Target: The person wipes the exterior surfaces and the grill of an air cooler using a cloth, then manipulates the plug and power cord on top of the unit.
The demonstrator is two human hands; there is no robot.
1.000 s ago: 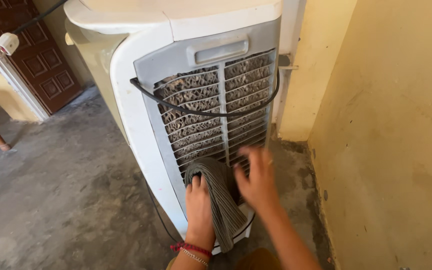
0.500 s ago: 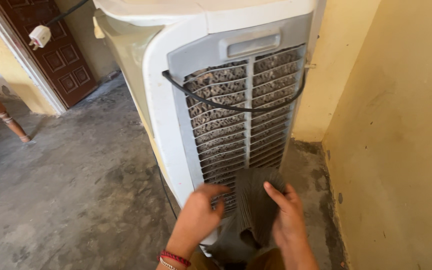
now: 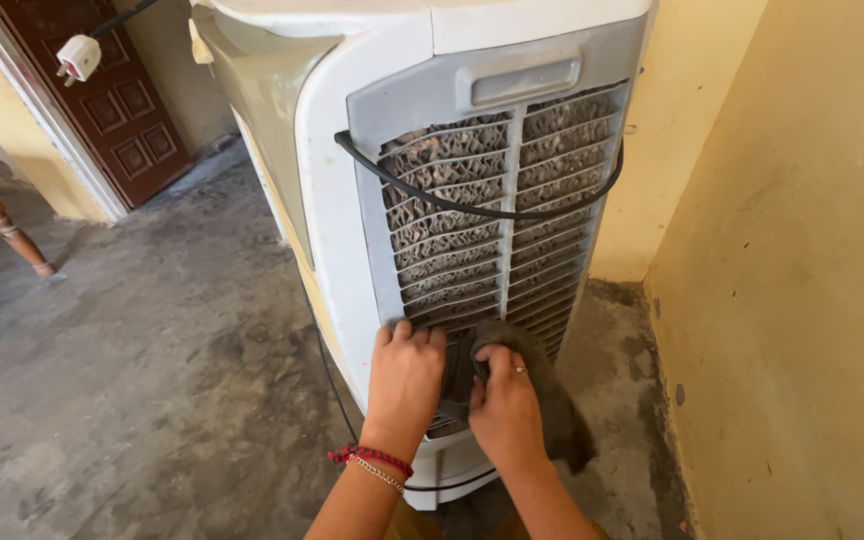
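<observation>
Both hands work at the lower part of the grey slatted plastic grille (image 3: 497,215) on the tall white plastic air cooler (image 3: 337,200). The dark grey ribbed cloth (image 3: 552,400) lies against the bottom slats of the grille, directly between and beneath the two hands, with its loose end hanging down to the right of the right hand.

The left hand (image 3: 405,380) is unclenched, its fingers spread flat against the left edge of the grille and touching the cloth's left border. A red thread band and a thin metal chain sit on that wrist.

The right hand (image 3: 505,405) is closed around the cloth, pressing a bunched fold of it onto the slats. A ring shows on one finger.

A black rubber cable (image 3: 472,212) sags across the front of the grille, well above both hands. A white electrical plug (image 3: 79,57) hangs near the dark brown panelled wooden door (image 3: 122,110) at upper left. The cooler stands on a stained grey concrete floor (image 3: 132,380), just beside a yellow painted wall (image 3: 792,280).
</observation>
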